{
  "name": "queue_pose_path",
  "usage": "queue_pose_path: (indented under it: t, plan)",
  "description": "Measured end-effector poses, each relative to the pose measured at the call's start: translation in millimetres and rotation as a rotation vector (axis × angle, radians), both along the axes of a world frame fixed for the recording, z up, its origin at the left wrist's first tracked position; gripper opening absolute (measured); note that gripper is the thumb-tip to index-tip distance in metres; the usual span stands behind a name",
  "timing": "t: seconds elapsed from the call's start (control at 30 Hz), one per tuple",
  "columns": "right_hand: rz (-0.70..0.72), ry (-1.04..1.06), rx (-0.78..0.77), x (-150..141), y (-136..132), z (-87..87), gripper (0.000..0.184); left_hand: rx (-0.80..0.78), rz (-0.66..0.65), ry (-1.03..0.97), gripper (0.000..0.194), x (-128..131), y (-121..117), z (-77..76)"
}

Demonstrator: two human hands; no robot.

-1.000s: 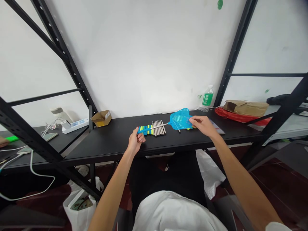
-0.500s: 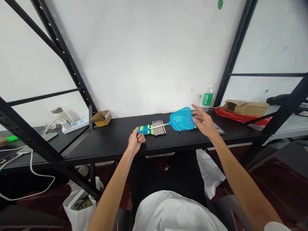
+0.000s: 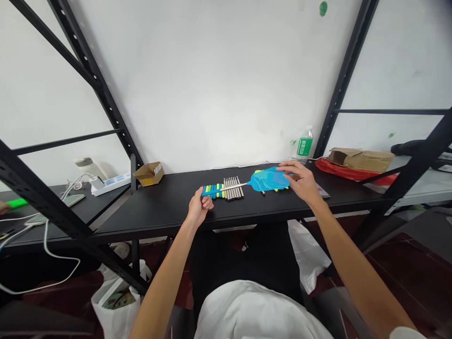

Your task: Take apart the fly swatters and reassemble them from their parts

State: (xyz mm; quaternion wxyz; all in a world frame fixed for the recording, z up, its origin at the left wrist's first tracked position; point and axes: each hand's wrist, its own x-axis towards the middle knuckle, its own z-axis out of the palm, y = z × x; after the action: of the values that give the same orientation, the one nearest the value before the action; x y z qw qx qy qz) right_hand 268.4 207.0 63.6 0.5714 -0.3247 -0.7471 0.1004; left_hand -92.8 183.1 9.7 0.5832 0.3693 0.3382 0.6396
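A blue fly swatter (image 3: 269, 180) with a perforated head and a thin metal shaft is held level above the black table. My left hand (image 3: 199, 205) is closed around its blue handle. At the other end, my right hand (image 3: 300, 181) pinches the outer edge of the head between thumb and fingers. Beneath the shaft lies a row of handles (image 3: 219, 194) in blue, green and yellow, with several metal rods (image 3: 232, 188) side by side. Yellow-green pieces show partly behind the swatter head, which hides most of them.
On the black table (image 3: 158, 207) stand a small open cardboard box (image 3: 149, 174) at left and a green-labelled water bottle (image 3: 304, 145) at back right. A brown carton (image 3: 360, 159) lies on red plastic at right. Black shelf posts flank the table. Another person's hand (image 3: 4, 207) shows far left.
The swatter head has tilted flatter and its outer end has dropped slightly. My right hand's raised fingers have come down onto the head's edge. My left hand stays in place.
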Motion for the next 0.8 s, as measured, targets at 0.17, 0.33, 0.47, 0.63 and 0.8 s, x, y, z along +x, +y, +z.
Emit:
queue_pose_path:
  t: [0.17,0.33,0.47,0.63,0.8]
  plan:
    - [0.010,0.000,-0.096,-1.0,1.6,-2.0,0.031,0.004,0.016,-0.009,0.056,-0.9,0.1,-0.7]
    - [0.004,-0.061,-0.224,-0.7,0.2,-0.9,0.041,0.023,0.013,-0.004,0.056,-2.4,1.8,-3.2]
    - [0.055,-0.070,-0.298,-0.9,0.3,-0.3,0.042,0.021,0.022,0.001,0.055,-1.9,1.4,-2.5]
    - [0.086,0.069,-0.393,-3.3,3.4,-1.9,0.042,0.008,0.023,0.002,0.054,-0.9,0.8,-1.1]
    - [0.103,0.143,-0.256,-5.0,5.1,-2.1,0.044,0.003,0.020,-0.040,0.054,-0.7,0.4,-0.1]
